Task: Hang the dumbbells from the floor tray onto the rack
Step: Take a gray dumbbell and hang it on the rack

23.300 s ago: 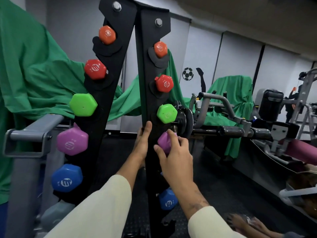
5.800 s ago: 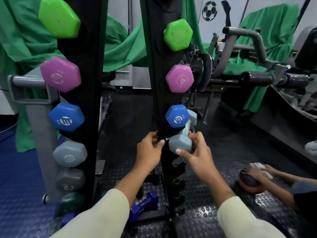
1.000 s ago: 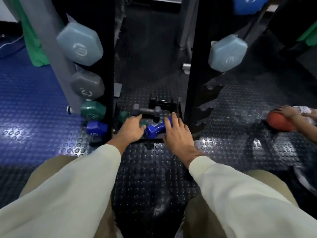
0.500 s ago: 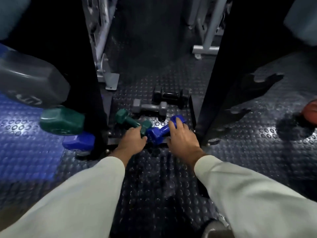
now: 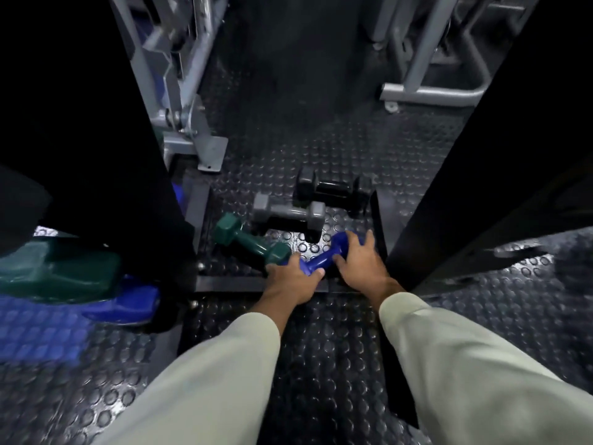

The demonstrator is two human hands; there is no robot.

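- The blue dumbbell [image 5: 324, 256] in the floor tray [image 5: 224, 283] is gripped at its near end by the left hand [image 5: 293, 277].
- Its far end is clasped by the right hand [image 5: 361, 263], fingers curled over.

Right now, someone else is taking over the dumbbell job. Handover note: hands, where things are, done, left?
Left hand grips the near end of the blue dumbbell; right hand rests over its far end. It is still down in the floor tray.
Also in the tray: green dumbbell, grey dumbbell, black dumbbell.
Done: a green dumbbell head and a blue dumbbell head hang on the left upright; higher slots are out of view.
Left: lift the blue one and hang it, then the other three.
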